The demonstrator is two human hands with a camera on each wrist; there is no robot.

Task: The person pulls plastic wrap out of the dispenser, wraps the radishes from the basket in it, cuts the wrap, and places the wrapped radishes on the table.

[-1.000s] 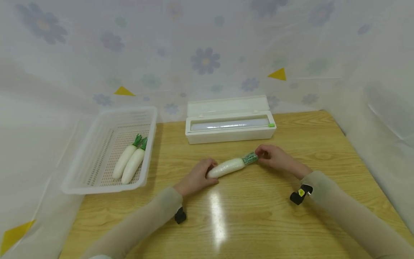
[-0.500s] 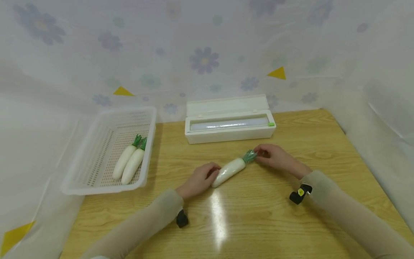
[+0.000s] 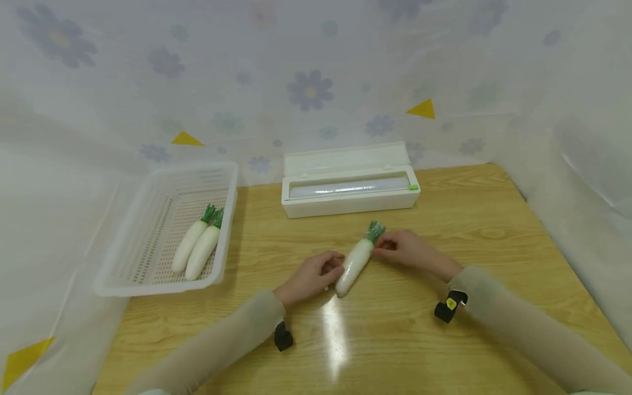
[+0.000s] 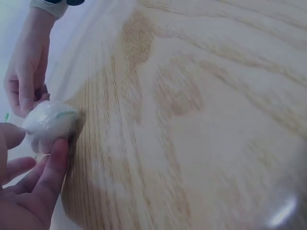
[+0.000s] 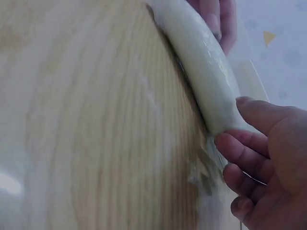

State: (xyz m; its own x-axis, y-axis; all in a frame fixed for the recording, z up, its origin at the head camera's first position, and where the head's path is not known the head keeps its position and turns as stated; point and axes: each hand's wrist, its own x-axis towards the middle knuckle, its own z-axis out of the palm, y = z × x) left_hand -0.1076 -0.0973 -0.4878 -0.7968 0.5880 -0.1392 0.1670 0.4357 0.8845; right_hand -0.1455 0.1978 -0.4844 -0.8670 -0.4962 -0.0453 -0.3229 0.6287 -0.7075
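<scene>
A white radish (image 3: 355,266) wrapped in clear film lies slantwise on the table, its green top (image 3: 375,231) pointing away and to the right. My left hand (image 3: 313,274) is at its left side near the lower end; in the left wrist view the thumb and a finger (image 4: 58,155) come at the film-covered end (image 4: 50,122) from two sides. Just below the leaves, my right hand (image 3: 407,252) pinches the radish from the right. The right wrist view has the thumb (image 5: 249,108) and forefinger tip on the radish body (image 5: 206,62).
A white perforated basket (image 3: 106,277) at the left holds two unwrapped radishes (image 3: 195,249). At the back, a white box (image 3: 350,207) with its lid up contains a roll of plastic film (image 3: 345,187). A flowered sheet (image 3: 276,71) surrounds the wooden table (image 3: 395,340).
The wrapped radish has turned, its lower end swinging toward me and right, its leaves moving left. My right hand has shifted from the leaves to just below them; my left hand followed slightly right.
</scene>
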